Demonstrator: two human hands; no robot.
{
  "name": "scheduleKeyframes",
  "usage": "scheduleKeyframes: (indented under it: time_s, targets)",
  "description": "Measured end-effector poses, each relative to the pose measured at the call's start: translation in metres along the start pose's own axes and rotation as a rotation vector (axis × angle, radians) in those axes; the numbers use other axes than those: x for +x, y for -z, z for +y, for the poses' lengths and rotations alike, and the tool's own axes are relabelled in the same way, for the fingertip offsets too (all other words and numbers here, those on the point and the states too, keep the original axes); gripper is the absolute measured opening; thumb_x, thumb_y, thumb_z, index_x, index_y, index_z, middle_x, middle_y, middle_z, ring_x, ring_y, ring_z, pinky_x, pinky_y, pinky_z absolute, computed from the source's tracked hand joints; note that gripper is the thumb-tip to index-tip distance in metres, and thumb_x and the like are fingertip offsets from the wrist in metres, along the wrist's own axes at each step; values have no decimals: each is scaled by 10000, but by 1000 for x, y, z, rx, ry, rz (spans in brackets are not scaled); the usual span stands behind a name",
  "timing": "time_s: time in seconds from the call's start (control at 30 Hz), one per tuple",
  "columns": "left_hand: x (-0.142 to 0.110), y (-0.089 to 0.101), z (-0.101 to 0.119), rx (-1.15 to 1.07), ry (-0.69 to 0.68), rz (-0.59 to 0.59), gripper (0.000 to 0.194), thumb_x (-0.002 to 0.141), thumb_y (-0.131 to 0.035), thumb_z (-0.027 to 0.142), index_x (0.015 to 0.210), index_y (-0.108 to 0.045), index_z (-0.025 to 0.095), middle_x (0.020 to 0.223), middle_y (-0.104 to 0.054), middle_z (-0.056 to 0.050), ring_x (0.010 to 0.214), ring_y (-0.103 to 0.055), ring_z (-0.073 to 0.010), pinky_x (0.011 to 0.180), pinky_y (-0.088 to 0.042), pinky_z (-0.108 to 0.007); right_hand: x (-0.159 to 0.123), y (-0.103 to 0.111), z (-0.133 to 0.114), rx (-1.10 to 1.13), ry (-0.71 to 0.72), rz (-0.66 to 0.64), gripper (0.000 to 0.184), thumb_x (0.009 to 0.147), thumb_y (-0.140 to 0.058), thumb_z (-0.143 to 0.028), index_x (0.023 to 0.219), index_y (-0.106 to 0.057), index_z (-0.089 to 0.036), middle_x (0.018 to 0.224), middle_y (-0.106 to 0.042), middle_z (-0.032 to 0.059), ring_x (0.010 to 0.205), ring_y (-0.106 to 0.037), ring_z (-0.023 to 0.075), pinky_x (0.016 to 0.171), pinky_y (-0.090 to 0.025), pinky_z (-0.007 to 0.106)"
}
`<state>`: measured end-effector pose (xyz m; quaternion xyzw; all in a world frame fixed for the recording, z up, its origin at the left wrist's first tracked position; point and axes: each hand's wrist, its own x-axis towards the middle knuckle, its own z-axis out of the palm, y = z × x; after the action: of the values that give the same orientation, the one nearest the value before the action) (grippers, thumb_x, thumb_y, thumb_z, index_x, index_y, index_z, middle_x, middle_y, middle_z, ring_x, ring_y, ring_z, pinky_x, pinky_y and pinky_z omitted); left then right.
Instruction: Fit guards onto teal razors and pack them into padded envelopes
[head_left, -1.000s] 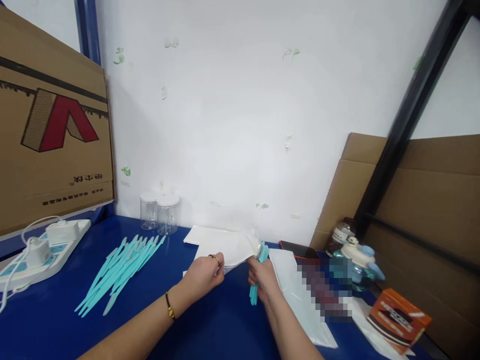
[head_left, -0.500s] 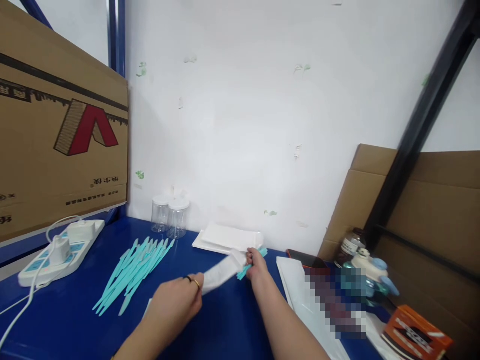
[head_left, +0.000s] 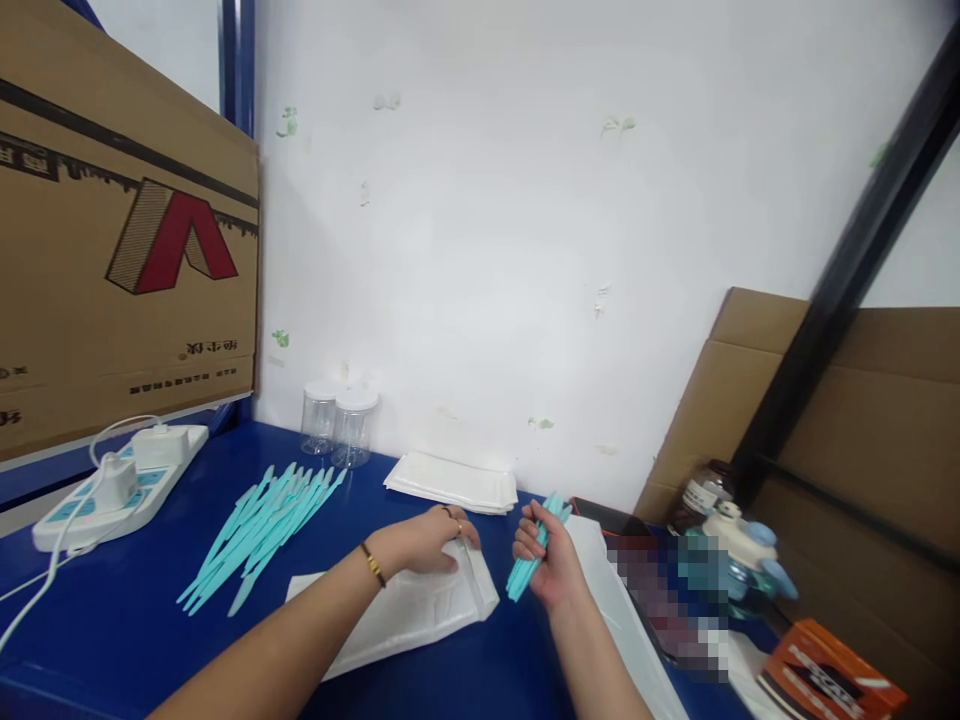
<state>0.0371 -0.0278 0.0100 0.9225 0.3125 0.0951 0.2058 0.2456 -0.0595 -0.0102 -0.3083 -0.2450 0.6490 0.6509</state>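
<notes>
Left hand (head_left: pixel 429 542) now has envelope (head_left: pixel 416 610) flat, pinch unclear. Right hand (head_left: pixel 556 572), freed of it, clamps only teal sticks (head_left: pixel 520 580).

1. White packet (head_left: pixel 420 612) (landmark): plain white, faint grey shading along its folds.
2. Tabletop (head_left: pixel 495 670), beneath the packet: uniform deep blue.
3. Bundle of sticks (head_left: pixel 523 578) in the right hand (head_left: pixel 549 548), right of the packet: turquoise.
4. Loose sticks (head_left: pixel 259 540), left of the packet: turquoise, with paler, greyish tips.
5. Flat stack (head_left: pixel 450 482), behind the packet: white.
6. Power strip (head_left: pixel 146 495), far left of the packet: white, light-blue panels.
7. Carton (head_left: pixel 75 300), beyond and left of the packet: brown; black band and lettering; red emblem with hatched sides.
8. Wall (head_left: pixel 480 250), behind the packet: white, scattered green flecks.
9. Small box (head_left: pixel 829 672), far right of the packet: orange, black-and-white markings.
</notes>
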Motion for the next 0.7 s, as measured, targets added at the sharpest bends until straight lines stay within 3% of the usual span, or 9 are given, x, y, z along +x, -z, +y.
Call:
scheduleKeyframes:
  time_s: [0.1,0.2,0.27,0.33,0.47,0.57,0.7]
  targets:
    - [33,-1,-4,69,-111,-140,303,651,-606,160,925,-656,280,1032,-582,-16,972,-527,-204,864,-412,-303,-2,-7,4,79,-49,15,253,671,-655,-345,606,-490,-165,435,-383,-83,342,-318,43,377,-269,187]
    - [52,-2,-8,97,51,-207,358,573,-685,241,929,-647,257,862,-598,-9,774,-556,-201,712,-446,-305,-2,-7,6,70,-9,83,267,700,-618,-357,562,-476,-178,462,-475,-34,468,-497,115,482,-402,240]
    - [57,-2,-11,36,165,-226,343,543,-694,272,880,-650,227,752,-587,0,683,-541,-188,645,-438,-296,-2,-5,6,-23,74,120,282,706,-601,-357,537,-465,-178,513,-526,-9,536,-537,134,513,-420,248]
    - [58,-1,-11,-35,203,-217,252,582,-649,295,817,-648,203,691,-572,3,648,-527,-173,614,-426,-279,-4,-6,5,-149,155,147,284,716,-590,-378,551,-480,-174,530,-521,-18,476,-485,107,435,-359,219]
    - [54,2,-4,-217,172,-191,288,685,-538,360,925,-597,214,735,-575,16,607,-505,-130,536,-411,-224,-11,-12,0,-343,338,217,313,726,-585,-469,625,-531,-178,433,-386,-68,359,-319,78,348,-193,215]
    - [52,6,6,-467,184,-137,292,672,-550,355,913,-561,190,688,-538,18,564,-481,-120,490,-395,-213,-18,-15,-6,-404,522,282,312,690,-628,-474,628,-548,-179,454,-456,-49,402,-390,100,384,-257,233]
    - [47,14,21,-605,254,-18,266,694,-540,370,874,-526,176,666,-509,17,560,-471,-120,492,-375,-215,-23,-16,-12,-487,591,277,304,673,-640,-465,626,-562,-175,513,-541,-16,454,-461,129,413,-305,244]
